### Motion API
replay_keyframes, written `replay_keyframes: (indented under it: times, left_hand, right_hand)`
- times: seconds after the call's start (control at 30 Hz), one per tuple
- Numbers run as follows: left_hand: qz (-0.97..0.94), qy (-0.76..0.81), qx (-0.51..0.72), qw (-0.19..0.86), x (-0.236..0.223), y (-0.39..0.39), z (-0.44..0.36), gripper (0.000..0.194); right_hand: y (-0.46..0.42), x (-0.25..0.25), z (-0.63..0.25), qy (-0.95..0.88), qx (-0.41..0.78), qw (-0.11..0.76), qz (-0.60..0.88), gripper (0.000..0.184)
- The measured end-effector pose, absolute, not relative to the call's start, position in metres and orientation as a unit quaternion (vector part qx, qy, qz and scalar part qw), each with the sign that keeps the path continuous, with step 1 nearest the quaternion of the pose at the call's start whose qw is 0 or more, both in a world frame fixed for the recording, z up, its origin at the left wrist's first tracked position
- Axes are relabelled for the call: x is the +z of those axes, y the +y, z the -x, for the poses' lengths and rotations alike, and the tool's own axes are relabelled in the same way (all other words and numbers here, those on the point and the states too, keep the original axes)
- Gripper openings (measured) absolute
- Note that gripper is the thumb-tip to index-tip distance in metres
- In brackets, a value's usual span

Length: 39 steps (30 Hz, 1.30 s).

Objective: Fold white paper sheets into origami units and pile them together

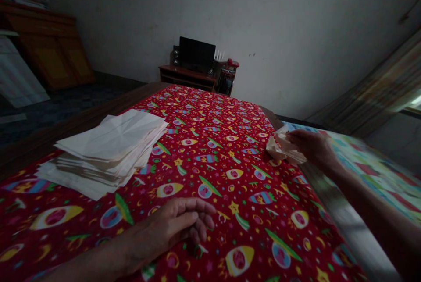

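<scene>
1. Holding: right hand (314,146), one. Fingers drawn closed in a pinch on the far-right upper edge of the crumpled paper; thumb partly hidden.
2. Crumpled paper (279,149), one bundle, pale, creased and loosely folded. Lies just left of and below the right fingertips, at the right edge of the cloth. Number of sheets within: cannot tell.
3. Left hand (174,223), one. Fingers loosely curled, half open, gripping nothing; thumb lying alongside the index finger. Whether the fingertips touch the cloth: cannot tell.
4. Paper stack (121,135), one, of many off-white sheets, too many to count; edges uneven, top sheet creased. Sits left of and beyond the left fingers, well apart from the right.
5. Red cloth (213,159), one, printed with rockets, stars and moons. Spreads beneath the left fingers and reaches to the right fingers.
6. Patterned cover (375,176), one, multicoloured. To the right of the right fingers, behind the forearm.
7. Monitor (197,54), one, dark, with two speakers (176,55), one at each side. Far beyond the left fingers.
8. Wooden cabinet (46,51), one. Far beyond the left fingers, leftward.
</scene>
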<state>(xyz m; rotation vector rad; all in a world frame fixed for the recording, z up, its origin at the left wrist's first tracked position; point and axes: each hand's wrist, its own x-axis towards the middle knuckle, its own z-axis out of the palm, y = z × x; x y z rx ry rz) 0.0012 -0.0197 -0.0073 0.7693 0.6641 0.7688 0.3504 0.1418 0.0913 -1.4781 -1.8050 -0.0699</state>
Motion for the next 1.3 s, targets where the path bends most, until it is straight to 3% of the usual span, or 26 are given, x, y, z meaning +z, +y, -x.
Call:
replay_keyframes:
  times: [0.2, 0.43, 0.77, 1.07, 1.3]
  left_hand:
    - [-0.346, 0.304, 0.361, 0.811, -0.009, -0.019, -0.003, 0.032]
    - [-0.332, 0.304, 0.357, 0.818, -0.012, -0.018, -0.003, 0.038]
    - [-0.324, 0.291, 0.363, 0.824, -0.014, -0.019, -0.003, 0.034]
    - [-0.326, 0.354, 0.352, 0.803, 0.005, -0.025, -0.002, 0.024]
    - [-0.323, 0.355, 0.348, 0.805, 0.007, -0.026, -0.003, 0.022]
  right_hand:
    - [0.162, 0.088, -0.357, -0.781, -0.061, 0.208, 0.585, 0.014]
    - [0.17, 0.083, -0.361, -0.806, -0.12, 0.124, 0.566, 0.032]
    - [0.188, 0.07, -0.375, -0.825, -0.181, 0.005, 0.536, 0.022]
    - [0.189, 0.061, -0.375, -0.826, -0.17, -0.049, 0.536, 0.019]
    - [0.183, 0.059, -0.37, -0.803, -0.164, -0.036, 0.572, 0.021]
